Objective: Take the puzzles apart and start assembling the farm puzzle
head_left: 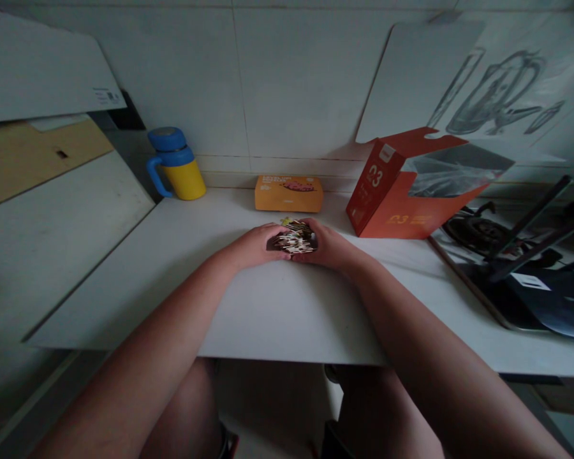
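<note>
Between my two hands is a thick, untidy pile of thin card-like pieces (294,240), its pale and dark edges turned toward me. My left hand (263,244) curls round the pile's left end, and my right hand (319,245) closes round the right end. The fingers of both hands nearly meet at the front of the pile. At its back edge shows a small yellow-green bit (286,221), too small to name. Just behind the hands stands an orange box (288,203) with a printed picture and lettering.
White tabletop (287,312) lies under my arms. A yellow and blue mug-like flask (184,178) stands at the back left. On the right are an open red box (392,210) with clear plastic inside and a black router-like device (550,293) with upright antennas. Boards (38,172) lean at left.
</note>
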A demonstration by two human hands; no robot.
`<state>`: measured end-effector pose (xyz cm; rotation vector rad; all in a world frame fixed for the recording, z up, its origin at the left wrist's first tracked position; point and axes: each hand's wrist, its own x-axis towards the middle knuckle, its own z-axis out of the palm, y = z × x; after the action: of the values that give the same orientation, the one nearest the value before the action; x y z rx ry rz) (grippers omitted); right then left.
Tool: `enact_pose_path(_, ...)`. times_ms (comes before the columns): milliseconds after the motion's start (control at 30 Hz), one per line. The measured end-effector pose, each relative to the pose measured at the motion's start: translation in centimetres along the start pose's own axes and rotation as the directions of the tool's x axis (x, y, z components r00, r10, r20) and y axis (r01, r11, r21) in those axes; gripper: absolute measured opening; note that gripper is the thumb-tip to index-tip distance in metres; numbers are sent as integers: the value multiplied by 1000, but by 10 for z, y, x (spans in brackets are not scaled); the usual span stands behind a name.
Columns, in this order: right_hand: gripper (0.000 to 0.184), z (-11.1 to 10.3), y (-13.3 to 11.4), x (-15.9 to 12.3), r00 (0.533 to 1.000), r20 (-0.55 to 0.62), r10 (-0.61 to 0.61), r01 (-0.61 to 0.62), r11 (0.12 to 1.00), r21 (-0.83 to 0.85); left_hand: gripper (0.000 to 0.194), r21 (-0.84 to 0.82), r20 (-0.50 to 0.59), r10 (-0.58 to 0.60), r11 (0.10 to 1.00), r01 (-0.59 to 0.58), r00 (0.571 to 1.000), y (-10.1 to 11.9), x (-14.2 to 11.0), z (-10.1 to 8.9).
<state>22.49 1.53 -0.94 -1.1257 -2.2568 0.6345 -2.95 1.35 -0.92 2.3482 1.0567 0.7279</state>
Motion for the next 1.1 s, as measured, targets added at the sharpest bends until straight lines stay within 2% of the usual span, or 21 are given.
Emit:
enact_pose_path(67, 85, 0, 1, 0, 1000, -1, 5, -5, 1000, -1, 61, -29, -61, -14, 1000, 13, 998, -2, 0, -2)
enact_pose_path(133, 84, 0, 2, 0, 1000, -2, 6, -6, 1000, -14, 65, -87, -106, -77, 994, 68, 991, -6, 0, -3)
enact_pose_path(300, 85, 1, 1, 0, 1000, -4, -8, 7, 999, -46, 74, -314, -105, -202, 936, 160, 974, -16, 1, 2)
enact_pose_path(500, 81, 2, -3, 1, 999, -23, -34, 34, 999, 0, 67, -583, -46, -173, 804, 114, 984, -20, 5, 19)
enact_pose_path(633, 81, 2, -3, 1, 1000, -18, -19, 18, 1000, -6, 66, -622, -36, -153, 777, 98, 988, -19, 6, 25)
enact_pose_path(700, 79, 2, -3, 2, 1000, -14, -10, 10, 1000, -20, 66, -603, -47, -155, 792, 96, 987, -19, 6, 24)
enact_pose_path(800, 78, 0, -2, 2, 1000, -14, -2, 1, 999, -33, 66, -492, -81, -149, 866, 90, 986, -17, 6, 20)
enact_pose_path(900, 77, -1, -4, 3, 1000, -11, 3, -4, 999, -33, 63, -306, -139, -120, 949, 73, 983, -14, 6, 13)
enact_pose_path(1000, 74, -1, -3, 3, 996, -56, 65, -67, 997, -37, 45, -90, -183, -94, 993, 79, 979, -12, 6, 8)
enact_pose_path(1100, 75, -2, 5, 6, 970, -167, 176, -182, 983, -23, 38, 131, -132, -80, 987, 97, 988, -15, 7, 10)
